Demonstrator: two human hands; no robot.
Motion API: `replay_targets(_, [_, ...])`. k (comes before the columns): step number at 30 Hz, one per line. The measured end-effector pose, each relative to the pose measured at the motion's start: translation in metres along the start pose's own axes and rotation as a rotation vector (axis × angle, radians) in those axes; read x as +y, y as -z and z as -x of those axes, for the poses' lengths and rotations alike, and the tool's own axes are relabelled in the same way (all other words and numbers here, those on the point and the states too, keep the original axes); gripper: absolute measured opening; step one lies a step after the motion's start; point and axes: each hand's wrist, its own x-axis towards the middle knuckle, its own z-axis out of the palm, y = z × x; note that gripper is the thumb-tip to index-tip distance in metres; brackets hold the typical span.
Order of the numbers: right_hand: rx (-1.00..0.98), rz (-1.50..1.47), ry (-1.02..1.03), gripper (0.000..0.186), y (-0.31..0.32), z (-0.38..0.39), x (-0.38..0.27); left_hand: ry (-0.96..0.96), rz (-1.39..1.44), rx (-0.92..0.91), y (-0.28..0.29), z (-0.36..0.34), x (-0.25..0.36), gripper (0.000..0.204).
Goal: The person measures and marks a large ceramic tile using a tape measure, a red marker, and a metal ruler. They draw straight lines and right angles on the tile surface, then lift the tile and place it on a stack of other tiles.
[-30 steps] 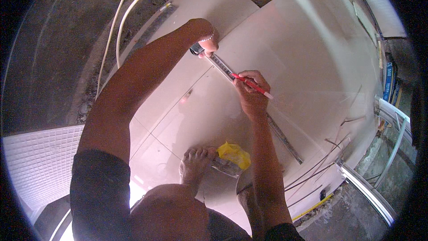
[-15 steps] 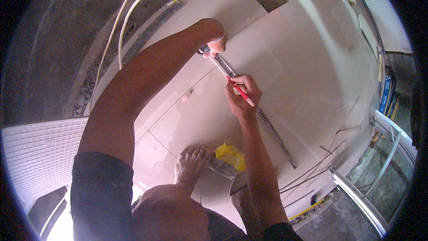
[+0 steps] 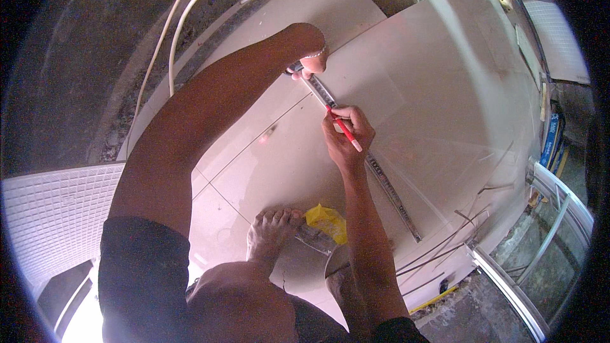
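My left hand is closed around the dark case of a tape measure, at the far side of the large pale tile. Its metal blade runs out slantwise across the tile toward the near right, passing under my right hand. My right hand pinches a red marking pencil, the tip resting close to the blade's edge. Part of the blade is covered by my right hand and wrist. Thin dark joint lines cross the tiles to the left.
By my bare foot lies crumpled yellow plastic. Thin rods and a white metal frame are at the lower right. Tiles with a gridded back lean at left. A pale hose curves along the upper left.
The pencil tip and my right hand have shifted very slightly. Both hands keep their grips, and the tape stays stretched in nearly the same place.
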Motion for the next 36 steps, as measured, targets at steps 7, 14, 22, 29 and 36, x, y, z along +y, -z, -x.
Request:
replay_targets(7, [0.004,-0.001,-0.023,0.016,0.0,0.001,0.0,-0.035,-0.103,-0.001,0.002,0.006,0.003,0.022])
replay_targets(14, [-0.062,-0.004,-0.028,0.015,0.005,0.001,0.004,0.038,0.086,0.001,-0.001,0.002,0.0,0.02])
replay_targets(22, [-0.056,-0.108,-0.127,0.015,0.005,0.005,0.012,-0.109,-0.237,-0.032,-0.002,-0.011,-0.003,0.019])
replay_targets(29, [-0.028,-0.085,-0.134,0.016,0.002,0.004,0.007,-0.081,-0.16,-0.035,-0.002,-0.01,-0.003,0.02])
replay_targets(36, [0.079,-0.348,-0.368,0.008,0.054,-0.004,-0.008,-0.034,0.172,0.055,-0.012,0.014,-0.007,0.022])
